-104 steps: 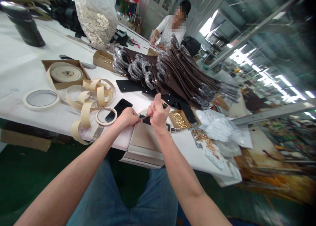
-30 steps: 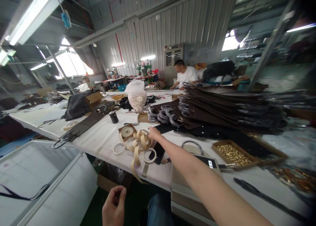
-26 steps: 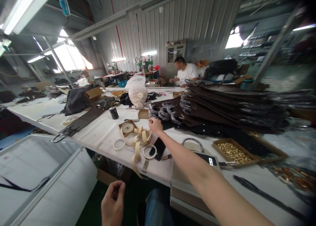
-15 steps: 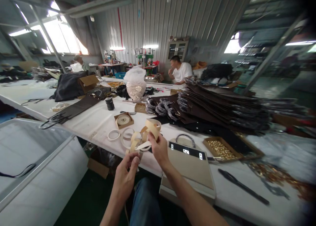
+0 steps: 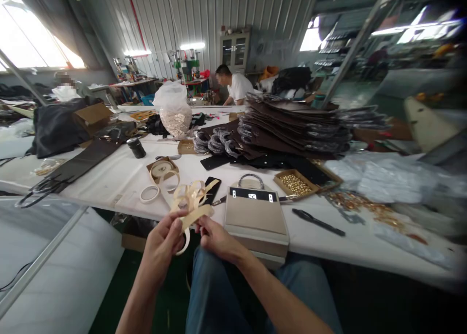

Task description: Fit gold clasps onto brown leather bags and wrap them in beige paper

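Observation:
Loops of cream tape [image 5: 189, 195] hang tangled over the table's front edge. My left hand [image 5: 166, 236] is closed on the tape, thumb and fingers pinching it. Close beside it, my right hand [image 5: 215, 236] has its fingers curled at the other end of the same tape strip. A white tape roll [image 5: 149, 194] lies left of the tangle, and a small cardboard box [image 5: 163, 168] with a round roll in it sits behind. A black phone [image 5: 212, 190] lies partly behind the loops. To the right is a beige bag [image 5: 255, 214] with a braided handle.
A box of gold studs [image 5: 295, 184] and a black tool [image 5: 318, 222] lie to the right. Dark brown pieces [image 5: 288, 129] are stacked farther back. A black jar [image 5: 136, 148] and a bag of pale pieces [image 5: 175, 112] stand behind. A person [image 5: 237, 86] sits across the table.
The view has turned right. My right hand has come down nearer my left, and the tape has shifted with them. The black phone is now uncovered. The person across has lowered an arm.

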`<action>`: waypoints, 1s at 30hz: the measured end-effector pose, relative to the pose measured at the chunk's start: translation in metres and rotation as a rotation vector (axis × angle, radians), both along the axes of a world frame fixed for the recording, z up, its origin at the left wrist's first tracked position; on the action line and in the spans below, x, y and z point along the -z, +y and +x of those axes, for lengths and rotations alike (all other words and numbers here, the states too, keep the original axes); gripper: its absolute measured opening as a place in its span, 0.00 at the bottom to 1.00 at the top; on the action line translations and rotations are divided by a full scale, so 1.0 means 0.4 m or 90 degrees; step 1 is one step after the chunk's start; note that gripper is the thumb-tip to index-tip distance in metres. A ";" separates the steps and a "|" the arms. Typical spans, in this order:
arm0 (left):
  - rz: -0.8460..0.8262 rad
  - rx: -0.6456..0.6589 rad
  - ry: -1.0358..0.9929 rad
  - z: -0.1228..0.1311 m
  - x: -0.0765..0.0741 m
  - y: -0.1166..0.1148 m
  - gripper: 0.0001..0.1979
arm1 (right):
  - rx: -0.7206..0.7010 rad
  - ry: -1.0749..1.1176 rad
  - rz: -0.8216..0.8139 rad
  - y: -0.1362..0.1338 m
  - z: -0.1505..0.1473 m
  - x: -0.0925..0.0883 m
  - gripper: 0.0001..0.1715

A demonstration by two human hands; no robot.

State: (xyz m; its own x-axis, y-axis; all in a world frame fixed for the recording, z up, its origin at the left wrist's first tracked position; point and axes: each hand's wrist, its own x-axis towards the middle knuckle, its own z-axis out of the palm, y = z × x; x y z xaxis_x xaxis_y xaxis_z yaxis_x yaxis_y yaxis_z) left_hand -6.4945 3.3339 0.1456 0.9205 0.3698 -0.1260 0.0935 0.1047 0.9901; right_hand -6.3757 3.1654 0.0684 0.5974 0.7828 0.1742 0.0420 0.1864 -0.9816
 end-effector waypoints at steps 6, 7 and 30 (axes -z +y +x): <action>0.309 0.002 0.116 -0.154 0.189 -0.024 0.29 | 0.102 0.265 0.119 -0.039 0.036 -0.117 0.36; 0.397 0.022 0.128 -0.176 0.215 -0.016 0.24 | 0.113 0.282 0.114 -0.047 0.042 -0.132 0.33; 0.144 0.379 0.037 -0.190 0.294 -0.163 0.35 | 0.050 0.156 0.120 -0.164 -0.161 -0.091 0.29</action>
